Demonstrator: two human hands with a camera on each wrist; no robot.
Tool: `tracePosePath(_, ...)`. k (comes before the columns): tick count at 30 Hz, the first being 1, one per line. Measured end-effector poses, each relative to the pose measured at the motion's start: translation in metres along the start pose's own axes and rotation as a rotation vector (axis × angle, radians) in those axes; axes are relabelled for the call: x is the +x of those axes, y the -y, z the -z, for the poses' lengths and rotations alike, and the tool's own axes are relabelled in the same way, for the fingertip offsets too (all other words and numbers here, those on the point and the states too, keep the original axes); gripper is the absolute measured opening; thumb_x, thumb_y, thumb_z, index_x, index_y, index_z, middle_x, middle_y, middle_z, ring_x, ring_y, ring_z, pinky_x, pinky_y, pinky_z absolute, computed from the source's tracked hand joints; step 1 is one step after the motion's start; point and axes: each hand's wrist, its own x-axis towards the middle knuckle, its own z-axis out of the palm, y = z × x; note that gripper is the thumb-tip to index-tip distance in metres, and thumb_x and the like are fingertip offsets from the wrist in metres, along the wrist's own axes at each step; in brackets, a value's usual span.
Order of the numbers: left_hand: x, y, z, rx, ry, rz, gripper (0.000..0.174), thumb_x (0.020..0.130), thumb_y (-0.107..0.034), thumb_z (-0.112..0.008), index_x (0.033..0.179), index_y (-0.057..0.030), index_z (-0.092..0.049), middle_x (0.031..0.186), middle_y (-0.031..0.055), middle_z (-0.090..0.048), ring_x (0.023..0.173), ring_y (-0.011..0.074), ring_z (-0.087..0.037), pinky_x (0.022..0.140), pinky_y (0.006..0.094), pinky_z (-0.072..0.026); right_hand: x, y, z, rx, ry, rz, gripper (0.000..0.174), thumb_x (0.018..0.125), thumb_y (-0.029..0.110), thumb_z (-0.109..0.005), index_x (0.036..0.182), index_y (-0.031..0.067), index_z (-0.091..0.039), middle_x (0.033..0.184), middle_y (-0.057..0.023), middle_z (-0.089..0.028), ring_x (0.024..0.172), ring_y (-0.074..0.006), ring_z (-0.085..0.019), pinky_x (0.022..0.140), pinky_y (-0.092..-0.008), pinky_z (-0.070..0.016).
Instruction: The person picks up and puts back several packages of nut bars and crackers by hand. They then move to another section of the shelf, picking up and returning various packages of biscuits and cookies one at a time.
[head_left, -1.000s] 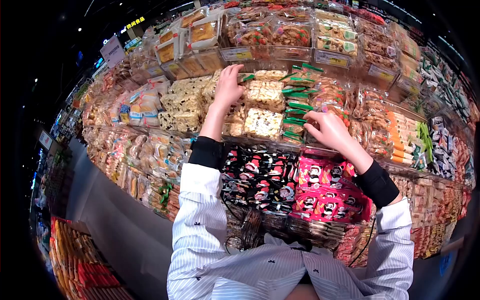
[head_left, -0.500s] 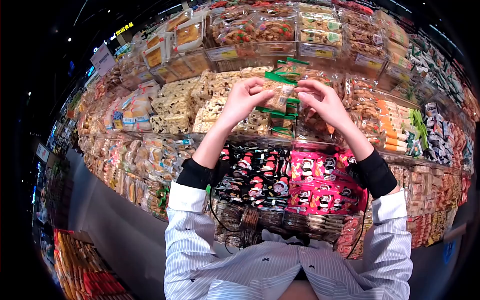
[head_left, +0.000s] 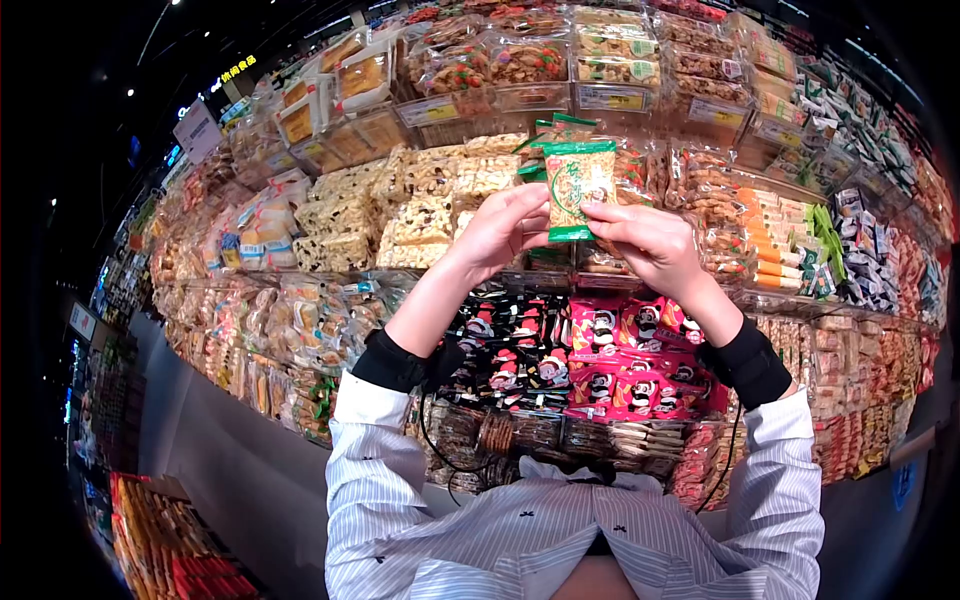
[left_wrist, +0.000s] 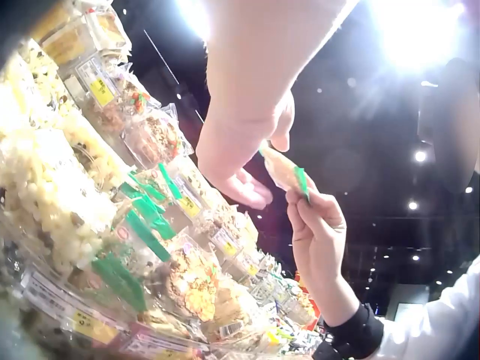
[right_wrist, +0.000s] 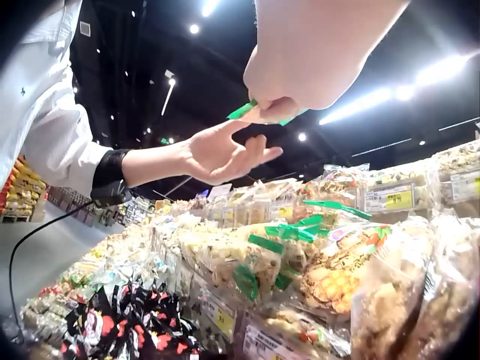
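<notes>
A small clear snack packet (head_left: 578,188) with green ends and green print is held up in front of the shelves. My right hand (head_left: 650,240) pinches its lower right corner, thumb on the front. My left hand (head_left: 500,230) is at the packet's left edge, thumb tip right at the wrapper. In the right wrist view, the fingers of the left hand (right_wrist: 225,157) hang loosely bent below the packet. The left wrist view shows the packet edge-on between the hands, with the right hand (left_wrist: 319,229) gripping its green end. More green-ended packets (left_wrist: 146,229) lie in the shelf below.
Blocks of puffed-rice snacks (head_left: 335,215) fill the bin to the left. Black packets (head_left: 515,350) and pink panda packets (head_left: 640,360) lie in the lower row. Price tags (head_left: 612,97) line the upper shelf. Thin cables (head_left: 430,440) hang from the wrist bands.
My hands came together from the bin, lifting out one green-ended packet. The packet has turned to show its printed front, and the right hand now pinches its corner.
</notes>
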Motion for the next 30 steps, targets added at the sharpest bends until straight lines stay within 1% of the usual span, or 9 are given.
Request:
tracePosePath(3,0.001,0.002,-0.005,0.175,0.004,-0.046,0.022,0.082,-0.016,-0.062,0.102,-0.0071,-0.059,0.093,-0.0031,-0.061,0.082,0.0058,-0.057,0.071,0.0227,-0.0462,-0.01,-0.004,-0.002,-0.01,0.079,0.05,0.023,0.067,-0.001,-0.061,0.088,0.006,-0.063,0.106,-0.0067,-0.062,0.083,-0.0216,-0.063,0.068,-0.0303,-0.0503)
tracePosePath(6,-0.001,0.004,-0.006,0.256,-0.059,-0.019,0.022,0.081,-0.015,-0.063,0.101,-0.006,-0.059,0.091,-0.0025,-0.062,0.079,0.0065,-0.058,0.07,0.0221,-0.0459,-0.012,-0.002,0.006,-0.009,0.218,0.056,0.031,0.066,-0.001,-0.059,0.096,0.0062,-0.062,0.114,-0.0083,-0.058,0.087,-0.0218,-0.062,0.072,-0.0309,-0.0504)
tracePosePath(10,0.005,0.009,0.0,0.281,-0.087,-0.06,0.022,0.08,-0.015,-0.064,0.1,-0.0046,-0.059,0.09,-0.0019,-0.062,0.077,0.0055,-0.057,0.07,0.021,-0.0452,-0.002,-0.004,0.01,0.159,-0.128,-0.367,0.045,0.076,0.009,-0.059,0.12,0.0099,-0.051,0.114,-0.0124,-0.057,0.093,-0.0185,-0.061,0.077,-0.0284,-0.0486)
tracePosePath(13,0.012,0.008,-0.001,0.613,-0.005,-0.206,0.027,0.078,-0.011,-0.067,0.102,-0.0016,-0.058,0.09,0.0018,-0.061,0.081,0.0061,-0.056,0.072,0.0213,-0.0458,0.009,-0.013,0.008,0.164,0.07,-0.621,0.046,0.073,0.019,-0.068,0.114,0.0067,-0.055,0.09,-0.0085,-0.063,0.074,-0.0164,-0.059,0.069,-0.0307,-0.047)
tracePosePath(16,0.016,0.013,-0.002,0.789,-0.093,-0.279,0.036,0.077,-0.012,-0.068,0.108,-0.0005,-0.055,0.095,0.0052,-0.061,0.087,0.0093,-0.057,0.077,0.0235,-0.0469,0.011,-0.033,0.003,0.108,0.126,-0.583,0.025,0.074,0.018,-0.067,0.093,0.0025,-0.062,0.077,-0.0085,-0.063,0.067,-0.0152,-0.059,0.065,-0.0287,-0.0464)
tracePosePath(20,0.024,0.011,0.028,0.86,-0.279,-0.465,0.046,0.078,-0.011,-0.066,0.119,-0.0042,-0.048,0.109,0.0111,-0.057,0.099,0.0149,-0.055,0.081,0.0286,-0.0495,0.002,-0.046,-0.007,0.146,-0.088,-0.626,0.023,0.075,0.018,-0.066,0.092,0.0031,-0.061,0.077,-0.011,-0.063,0.063,-0.0154,-0.061,0.059,-0.0275,-0.047)
tracePosePath(22,0.031,0.019,0.051,0.907,-0.284,-0.436,0.043,0.076,-0.012,-0.066,0.116,-0.0052,-0.051,0.107,0.0103,-0.058,0.1,0.0178,-0.056,0.084,0.031,-0.0472,-0.003,-0.042,-0.013,0.112,-0.024,-0.611,0.021,0.076,0.017,-0.065,0.092,0.0044,-0.061,0.074,-0.0109,-0.063,0.061,-0.0169,-0.062,0.058,-0.0283,-0.0471)
tracePosePath(24,0.034,0.017,0.056,1.514,-0.178,-0.673,0.04,0.073,-0.012,-0.067,0.111,-0.0059,-0.054,0.103,0.0109,-0.058,0.099,0.0232,-0.055,0.085,0.0339,-0.0442,-0.003,-0.038,-0.024,0.042,-0.008,-0.494,0.018,0.075,0.017,-0.065,0.087,0.0046,-0.061,0.069,-0.0105,-0.062,0.06,-0.0205,-0.062,0.056,-0.0315,-0.0473)
tracePosePath(30,0.056,0.023,0.057,1.417,-0.227,-0.674,0.016,0.074,-0.016,-0.063,0.087,-0.0065,-0.063,0.08,0.0095,-0.06,0.082,0.0264,-0.055,0.072,0.0353,-0.0442,-0.014,-0.045,-0.056,-0.105,0.023,-0.316,0.015,0.074,0.011,-0.061,0.089,0.007,-0.059,0.082,-0.0099,-0.063,0.072,-0.0256,-0.062,0.064,-0.0351,-0.0492)
